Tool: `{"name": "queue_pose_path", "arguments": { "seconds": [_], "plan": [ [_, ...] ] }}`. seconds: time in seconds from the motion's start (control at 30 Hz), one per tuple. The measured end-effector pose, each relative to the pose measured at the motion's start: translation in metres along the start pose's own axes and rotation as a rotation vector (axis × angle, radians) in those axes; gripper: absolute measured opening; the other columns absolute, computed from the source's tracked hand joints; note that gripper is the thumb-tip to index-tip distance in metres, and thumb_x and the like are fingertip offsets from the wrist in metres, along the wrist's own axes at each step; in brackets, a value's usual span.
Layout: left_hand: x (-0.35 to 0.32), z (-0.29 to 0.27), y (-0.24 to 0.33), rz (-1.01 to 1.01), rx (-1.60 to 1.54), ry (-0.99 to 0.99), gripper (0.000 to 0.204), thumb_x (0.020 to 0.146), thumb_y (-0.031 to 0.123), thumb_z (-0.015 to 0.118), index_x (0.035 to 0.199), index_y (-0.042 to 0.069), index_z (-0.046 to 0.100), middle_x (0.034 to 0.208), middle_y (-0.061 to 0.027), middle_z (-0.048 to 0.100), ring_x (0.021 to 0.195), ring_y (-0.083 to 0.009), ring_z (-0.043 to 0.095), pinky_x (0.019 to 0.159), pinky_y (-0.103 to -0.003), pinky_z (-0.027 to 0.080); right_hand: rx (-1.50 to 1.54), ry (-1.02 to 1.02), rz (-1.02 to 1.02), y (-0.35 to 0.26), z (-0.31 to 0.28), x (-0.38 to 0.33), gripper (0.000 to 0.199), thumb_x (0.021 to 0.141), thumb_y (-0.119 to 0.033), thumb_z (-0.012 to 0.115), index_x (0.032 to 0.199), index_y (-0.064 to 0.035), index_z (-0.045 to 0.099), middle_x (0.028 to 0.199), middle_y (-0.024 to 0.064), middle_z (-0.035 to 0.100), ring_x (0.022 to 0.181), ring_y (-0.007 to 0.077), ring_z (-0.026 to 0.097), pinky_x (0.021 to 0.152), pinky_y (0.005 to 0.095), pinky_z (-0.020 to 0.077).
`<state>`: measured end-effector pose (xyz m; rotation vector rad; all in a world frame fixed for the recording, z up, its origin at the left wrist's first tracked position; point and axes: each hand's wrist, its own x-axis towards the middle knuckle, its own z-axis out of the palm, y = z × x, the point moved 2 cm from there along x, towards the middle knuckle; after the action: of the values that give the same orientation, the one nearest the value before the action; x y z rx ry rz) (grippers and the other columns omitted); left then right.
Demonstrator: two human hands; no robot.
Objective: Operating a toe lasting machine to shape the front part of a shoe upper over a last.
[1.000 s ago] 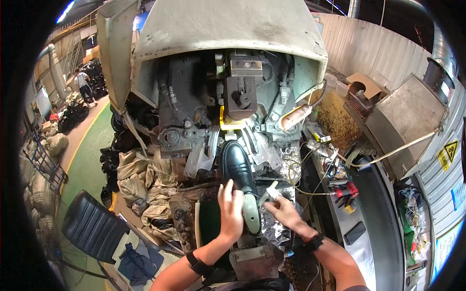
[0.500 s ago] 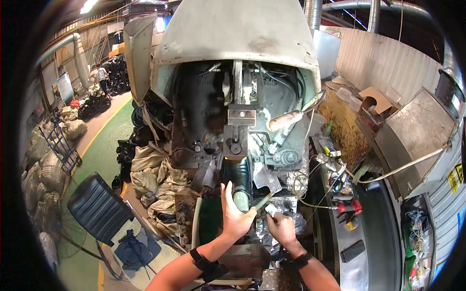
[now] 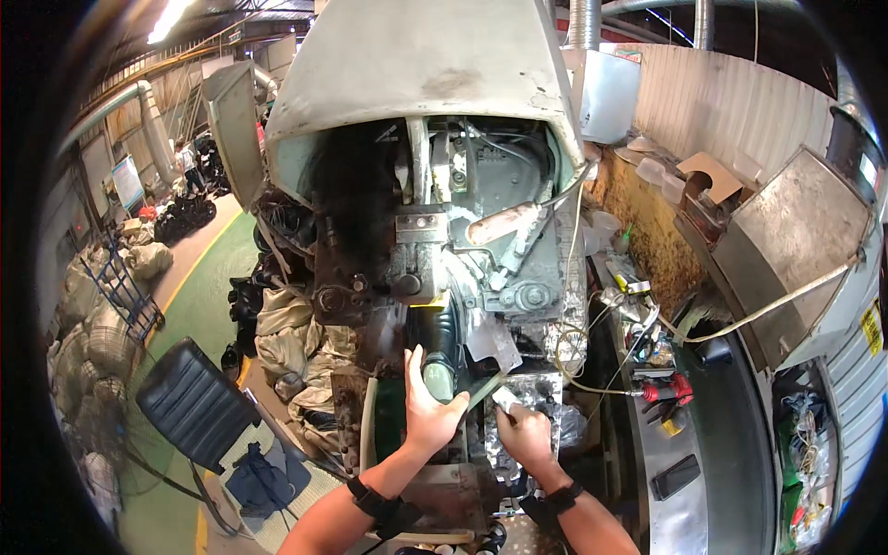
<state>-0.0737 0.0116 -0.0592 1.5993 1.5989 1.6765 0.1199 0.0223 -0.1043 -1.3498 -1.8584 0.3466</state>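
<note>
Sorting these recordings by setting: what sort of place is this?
Probably a shoe factory floor: a black shoe with a pale green last in it is at a large machine, and sacks are piled at left.

On the grey metal bench at right lie a black phone and a red tool.

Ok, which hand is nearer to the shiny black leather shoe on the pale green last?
Left. The left hand is spread at the exposed end of the last, just below the shoe; the right hand is farther off, lower right, gripping a white-ended tool.
</note>
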Motion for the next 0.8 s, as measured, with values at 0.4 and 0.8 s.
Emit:
{"name": "queue_pose_path", "arguments": {
  "seconds": [0.4, 0.8],
  "plan": [
    [0.0, 0.0, 0.008, -0.076, -0.047, -0.02, 0.1, 0.072, 0.004, 0.081, 0.153, -0.001, 0.023, 0.16, -0.0308, 0.022, 0.148, -0.0371, 0.03, 0.12, -0.041, 0.026, 0.058, 0.046, -0.005, 0.003, 0.0, 0.001, 0.023, 0.088, -0.02, 0.069, 0.073, -0.0029, 0.066, 0.068, 0.0199, 0.066, 0.063, 0.0399, 0.066, 0.059, 0.0472, 0.0527],
    [-0.002, 0.0, 0.008, -0.074, -0.054, -0.027, 0.1, 0.073, 0.003, 0.081, 0.154, -0.001, 0.022, 0.161, -0.0298, 0.022, 0.148, -0.0346, 0.031, 0.119, -0.039, 0.028, 0.086, 0.064, -0.001, 0.006, 0.002, 0.002, 0.025, 0.088, -0.02, 0.07, 0.071, -0.0027, 0.065, 0.067, 0.0195, 0.066, 0.062, 0.0389, 0.066, 0.058, 0.0462, 0.0523]
  ]
}}
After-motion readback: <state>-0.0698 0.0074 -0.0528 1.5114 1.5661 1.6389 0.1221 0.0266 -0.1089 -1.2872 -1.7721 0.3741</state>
